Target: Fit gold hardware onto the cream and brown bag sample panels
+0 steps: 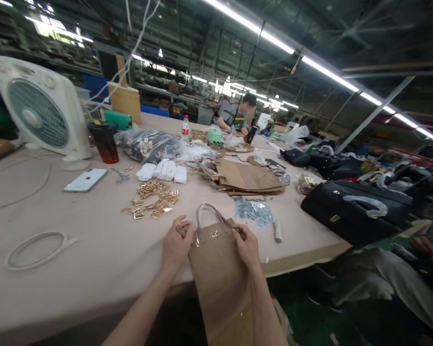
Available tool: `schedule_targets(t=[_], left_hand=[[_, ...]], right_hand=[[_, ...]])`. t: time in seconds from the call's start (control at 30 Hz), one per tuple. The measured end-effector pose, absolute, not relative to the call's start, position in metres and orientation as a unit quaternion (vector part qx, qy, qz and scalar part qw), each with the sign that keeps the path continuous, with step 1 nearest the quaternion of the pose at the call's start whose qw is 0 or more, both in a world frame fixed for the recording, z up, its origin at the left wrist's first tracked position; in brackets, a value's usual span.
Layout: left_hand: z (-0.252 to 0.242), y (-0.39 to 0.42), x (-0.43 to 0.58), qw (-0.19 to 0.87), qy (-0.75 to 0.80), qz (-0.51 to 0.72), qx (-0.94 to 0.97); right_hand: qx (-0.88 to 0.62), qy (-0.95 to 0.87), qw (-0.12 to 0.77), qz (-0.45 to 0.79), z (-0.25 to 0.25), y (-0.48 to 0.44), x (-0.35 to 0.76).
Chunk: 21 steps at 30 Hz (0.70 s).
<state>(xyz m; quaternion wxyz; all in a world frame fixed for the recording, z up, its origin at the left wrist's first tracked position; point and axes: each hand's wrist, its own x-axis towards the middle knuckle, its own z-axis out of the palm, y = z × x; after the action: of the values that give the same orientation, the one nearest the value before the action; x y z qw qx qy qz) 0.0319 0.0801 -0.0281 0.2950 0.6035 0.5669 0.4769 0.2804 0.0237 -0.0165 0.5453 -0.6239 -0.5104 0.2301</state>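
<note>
A brown handbag panel [218, 269] with a looped handle [206, 206] lies at the table's front edge and hangs down past it. It has a gold clasp [215, 233] near its top middle and a gold fitting [197, 241] at the upper left. My left hand [176, 242] is curled closed beside that upper left corner, with something small and partly hidden in its fingers. At the upper right corner, my right hand [247, 245] pinches a small gold fitting [237, 230] against the bag. Loose gold fittings [155, 197] are heaped beyond my left hand.
Small grey metal pieces [254, 211] and a white roll [277, 231] lie to the right, before stacked brown panels [250, 177]. A black bag [350, 211] is farther right. Leftward are a phone [85, 180], a tumbler [106, 144] and a fan [39, 110]. A co-worker [234, 115] sits across.
</note>
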Motion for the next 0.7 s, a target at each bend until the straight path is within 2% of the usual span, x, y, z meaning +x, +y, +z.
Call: schedule_targets(t=[0.13,0.27,0.37,0.47,0.63,0.7], left_hand=[[-0.023,0.081,0.029,0.176,0.580,0.562,0.563],[-0.005,0.092,0.033,0.044,0.516,0.447,0.729],[0.007,0.107,0.051,0.056,0.393,0.337,0.854],[0.010,0.123,0.080,0.078,0.317,0.295,0.898],[-0.001,0.144,0.118,0.059,0.312,0.193,0.928],[-0.003,0.150,0.125,0.053,0.315,0.164,0.933]], right_hand=[[-0.641,-0.466,0.569,0.220,-0.024,0.021,0.288],[-0.641,-0.444,0.579,0.238,-0.024,0.022,0.297],[-0.642,-0.459,0.571,0.227,-0.028,0.024,0.298],[-0.647,-0.489,0.548,0.205,-0.033,0.025,0.295],[-0.647,-0.571,0.491,0.122,-0.035,0.025,0.290],[-0.658,-0.556,0.493,0.118,-0.035,0.025,0.291]])
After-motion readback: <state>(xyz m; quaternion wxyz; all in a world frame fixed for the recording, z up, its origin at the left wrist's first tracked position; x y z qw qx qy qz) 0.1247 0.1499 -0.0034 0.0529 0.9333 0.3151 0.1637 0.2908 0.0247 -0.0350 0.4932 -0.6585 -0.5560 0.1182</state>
